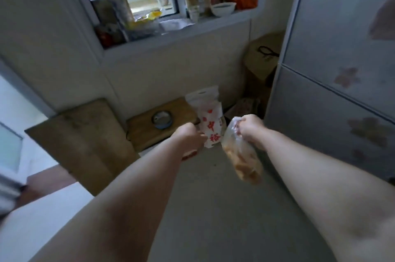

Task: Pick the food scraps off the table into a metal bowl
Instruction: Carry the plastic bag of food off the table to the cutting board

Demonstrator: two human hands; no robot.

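My right hand (251,128) is shut on the gathered neck of a clear plastic bag (241,155) with pale brown food in it; the bag hangs above the grey table (213,208). My left hand (190,136) grips the lower left edge of a white bag with red characters (210,120), which stands upright at the table's far end. A small metal bowl (161,119) sits on a wooden board (149,131) beyond my left hand. The picture is blurred and I make out no loose scraps on the table.
A large wooden board (81,144) leans at the left. A grey fridge (333,80) fills the right side. The window ledge (171,33) above holds a white bowl (223,8), packets and jars. A cardboard box (263,56) stands in the far corner.
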